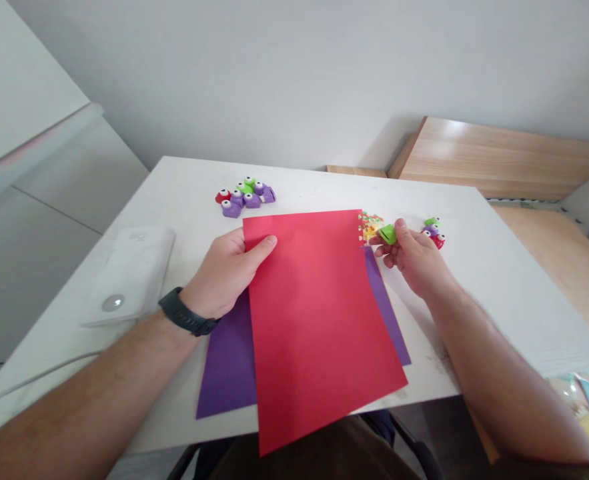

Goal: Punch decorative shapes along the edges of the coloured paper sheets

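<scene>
A sheet of red paper (319, 313) is raised over the table, its left edge pinched by my left hand (224, 270) with the thumb on top. Small punched holes run down its upper right edge. Between the thumb and fingers of my right hand (414, 257) is a green craft punch (387, 234), just right of that edge and apart from it. Beneath the red sheet lies purple paper (227, 360), mostly covered. Tiny coloured paper cutouts (372, 223) are heaped beyond the punch.
Several purple, green and red craft punches (247, 197) cluster at the back left. A smaller group of punches (433, 232) sits right of my right hand. On the left, a white device (131, 273) lies near a cable (39, 380). The white table (499, 287) meets a wooden panel (504, 157).
</scene>
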The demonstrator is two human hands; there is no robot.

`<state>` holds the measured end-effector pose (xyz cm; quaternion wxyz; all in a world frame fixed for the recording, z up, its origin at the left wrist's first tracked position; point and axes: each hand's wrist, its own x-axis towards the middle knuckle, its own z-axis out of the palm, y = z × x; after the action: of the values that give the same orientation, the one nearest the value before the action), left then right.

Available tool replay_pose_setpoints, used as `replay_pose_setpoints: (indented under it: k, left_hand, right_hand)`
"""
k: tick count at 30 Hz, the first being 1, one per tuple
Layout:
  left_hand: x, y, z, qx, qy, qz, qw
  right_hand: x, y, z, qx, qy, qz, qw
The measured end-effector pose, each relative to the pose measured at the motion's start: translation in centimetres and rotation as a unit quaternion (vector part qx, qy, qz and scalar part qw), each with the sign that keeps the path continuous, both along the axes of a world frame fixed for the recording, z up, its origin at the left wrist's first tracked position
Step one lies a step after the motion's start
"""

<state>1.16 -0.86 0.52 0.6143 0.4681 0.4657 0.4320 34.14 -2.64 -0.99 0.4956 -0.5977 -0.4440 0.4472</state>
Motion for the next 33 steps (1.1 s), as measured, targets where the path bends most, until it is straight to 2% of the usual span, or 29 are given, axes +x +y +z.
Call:
replay_pose_setpoints:
  k: [4,8,16,21,28,33]
  left_hand:
    - [0.0,-0.1,0.0,0.001,-0.001,0.0,1.0]
    - [-0.1,0.0,-0.1,0.004,-0.005,-0.004,1.0]
    - [0.1,-0.1,0.0,0.008,-0.001,0.002,1.0]
    - [0.3,-0.1,0.1,0.009,-0.004,0.016,1.0]
    - [0.0,0.0,-0.3,0.02,0.004,0.0,1.0]
    - [0.1,-0.1,-0.2,0.026,0.003,0.0,1.0]
  right_hand:
    - [0.2,0.1,-0.1,0.01,-0.045,-0.008,0.999]
    - [0.6,-0.2,0.2,-0.003,-0.156,-0.016,0.988]
    - [1.0,-0.7,1.0,-0.005,-0.377,0.008,0.926]
    - [1.0,-0.7,1.1,0.005,-0.386,0.005,0.923]
    - [1.6,-0.6,0.8,0.009,-0.439,0.023,0.898]
    - [1.7,-0.8,0.7,0.019,-0.439,0.029,0.898]
